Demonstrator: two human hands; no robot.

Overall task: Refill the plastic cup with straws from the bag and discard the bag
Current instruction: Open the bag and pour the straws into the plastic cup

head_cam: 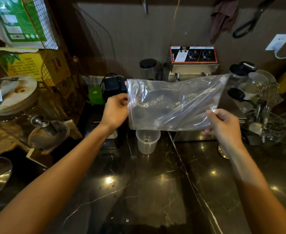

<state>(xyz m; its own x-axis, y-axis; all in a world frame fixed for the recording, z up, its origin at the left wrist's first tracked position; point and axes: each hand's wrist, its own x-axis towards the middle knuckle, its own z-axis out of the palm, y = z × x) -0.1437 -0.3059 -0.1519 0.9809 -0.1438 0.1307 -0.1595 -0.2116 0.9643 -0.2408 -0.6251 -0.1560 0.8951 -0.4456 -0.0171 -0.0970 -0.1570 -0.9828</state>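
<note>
I hold a clear plastic bag [172, 102] stretched sideways in the air above the counter. My left hand [116, 110] pinches its left edge. My right hand [223, 124] grips its lower right corner. Faint clear straws show through the bag, lying at a slant toward my right hand. Just below the bag's lower left edge, a translucent plastic cup [147, 141] stands upright on the dark marble counter [139, 191]. I see nothing inside the cup.
A steel appliance with two dials [193, 59] stands behind the bag. Glass jars with black lids and a whisk [255, 92] crowd the right. A glass dispenser with a wooden lid [10, 93], a wire rack and a green box [95, 96] are on the left.
</note>
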